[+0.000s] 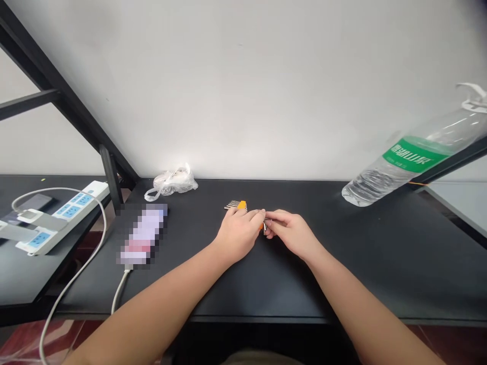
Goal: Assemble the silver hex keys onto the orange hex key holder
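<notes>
Under my left hand (240,233) is an orange holder (242,205) with a row of several thin silver rods at its far left end. It looks like a hex key set, and my fingers are closed over most of it. My right hand (292,230) meets the left one at the holder's near right end. Its thumb and fingers pinch a small silver metal piece (265,227), perhaps one of the keys; its shape is mostly hidden. Both hands are low over the black table (304,195).
A phone with a blurred screen (146,233) lies to the left, plugged into a white cable (102,228). Behind it is a crumpled clear plastic bag (175,181). A power strip (68,213) sits further left. At right stands a large water bottle (414,154) with a green label.
</notes>
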`<state>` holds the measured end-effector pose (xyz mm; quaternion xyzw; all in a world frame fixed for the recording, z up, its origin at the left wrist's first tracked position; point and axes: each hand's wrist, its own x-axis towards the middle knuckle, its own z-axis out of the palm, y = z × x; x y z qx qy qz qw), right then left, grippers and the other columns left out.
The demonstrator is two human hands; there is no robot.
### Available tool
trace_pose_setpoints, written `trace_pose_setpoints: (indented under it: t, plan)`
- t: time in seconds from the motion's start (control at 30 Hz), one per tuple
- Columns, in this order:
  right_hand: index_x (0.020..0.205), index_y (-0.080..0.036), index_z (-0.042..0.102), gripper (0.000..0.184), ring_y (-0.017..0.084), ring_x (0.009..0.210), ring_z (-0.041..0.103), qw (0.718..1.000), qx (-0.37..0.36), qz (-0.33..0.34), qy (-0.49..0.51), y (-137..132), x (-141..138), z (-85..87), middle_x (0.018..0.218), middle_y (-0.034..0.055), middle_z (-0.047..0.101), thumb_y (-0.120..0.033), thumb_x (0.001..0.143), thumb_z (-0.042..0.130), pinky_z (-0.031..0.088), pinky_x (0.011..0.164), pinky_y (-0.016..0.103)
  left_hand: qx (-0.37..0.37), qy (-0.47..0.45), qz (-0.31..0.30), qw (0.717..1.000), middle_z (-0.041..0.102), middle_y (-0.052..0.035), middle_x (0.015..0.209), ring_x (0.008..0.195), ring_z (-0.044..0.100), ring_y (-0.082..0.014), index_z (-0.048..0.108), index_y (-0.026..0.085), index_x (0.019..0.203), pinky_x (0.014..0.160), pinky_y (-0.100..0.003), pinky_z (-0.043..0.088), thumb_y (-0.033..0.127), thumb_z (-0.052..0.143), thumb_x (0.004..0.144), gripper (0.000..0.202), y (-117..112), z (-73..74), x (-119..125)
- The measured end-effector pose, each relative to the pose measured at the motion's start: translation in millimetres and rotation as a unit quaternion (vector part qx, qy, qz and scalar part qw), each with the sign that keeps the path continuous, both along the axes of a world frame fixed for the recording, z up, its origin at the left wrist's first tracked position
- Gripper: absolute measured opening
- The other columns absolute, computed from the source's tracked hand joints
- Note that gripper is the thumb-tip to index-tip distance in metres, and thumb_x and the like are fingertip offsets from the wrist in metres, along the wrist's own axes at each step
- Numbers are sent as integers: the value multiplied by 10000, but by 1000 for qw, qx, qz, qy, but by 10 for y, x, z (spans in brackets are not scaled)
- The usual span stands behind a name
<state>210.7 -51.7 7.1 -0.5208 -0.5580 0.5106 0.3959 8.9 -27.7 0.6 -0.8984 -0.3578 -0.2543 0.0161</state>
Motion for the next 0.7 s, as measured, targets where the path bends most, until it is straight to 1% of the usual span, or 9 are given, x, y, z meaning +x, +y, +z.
trace_pose_setpoints:
  t: [0.07,0.13,0.23,0.3,0.37,0.43,0.5,0.6,0.7]
  plan:
    - [1160,-180,705,410,176,690,682,1000,-11,-2,-1,9,-9,-5,859,36,672,-474,877,743,596,715,370,-3,3,6,1000,729,-91,1234,1009,693,-257,567,200,1326,889,-437,487,177,550,988,339,3,-21,11]
    - [1172,-187,637,442,180,670,680,999,-30,-13,36,11,-14,16,826,22,675,-451,848,781,589,660,354,-2,1,8,1000,725,-95,1247,1022,693,-260,569,200,1322,898,-438,485,172,558,980,344,8,-34,25]
    - [1066,-191,571,421,190,649,682,996,-46,-35,74,-20,-23,83,764,11,668,-440,820,805,587,619,341,8,0,18,1000,721,-97,1261,1022,696,-257,569,196,1320,894,-436,480,178,566,979,341,8,-34,45]
    - [1024,-198,565,362,186,610,672,998,-36,-45,23,-64,-38,128,740,9,666,-443,848,765,576,587,330,15,8,28,999,720,-95,1263,1011,695,-251,569,194,1322,875,-426,476,193,562,990,332,-1,-30,61]
    - [1032,-214,579,262,174,576,660,997,-7,-48,-67,-111,-61,155,777,11,682,-418,904,683,554,555,313,18,14,29,999,723,-92,1254,1004,690,-242,569,195,1324,865,-412,471,198,553,999,325,-13,-34,78]
    - [1028,-231,584,148,164,590,661,986,42,-43,-158,-146,-89,160,830,8,700,-344,935,607,531,572,302,16,16,22,1000,733,-79,1219,971,685,-229,582,202,1304,849,-398,465,195,535,1008,300,-21,-42,91]
    - [1008,-238,569,83,165,657,669,969,100,-26,-223,-165,-115,152,856,1,708,-251,926,564,511,628,298,7,15,17,1000,746,-63,1160,919,678,-218,604,213,1260,825,-389,458,193,525,1010,263,-22,-49,96]
    - [1032,-241,526,164,161,665,627,949,156,23,-274,-191,-128,158,782,-27,675,-160,890,534,453,629,283,-21,10,21,1000,753,-54,1086,907,673,-224,615,221,1232,822,-388,455,174,575,965,274,-10,-43,88]
    - [1010,-243,539,153,142,591,547,925,205,116,-297,-217,-55,217,715,-43,620,-150,888,532,396,589,271,-45,-11,28,999,752,-59,1054,965,679,-245,599,214,1270,883,-413,470,193,617,935,336,17,-25,73]
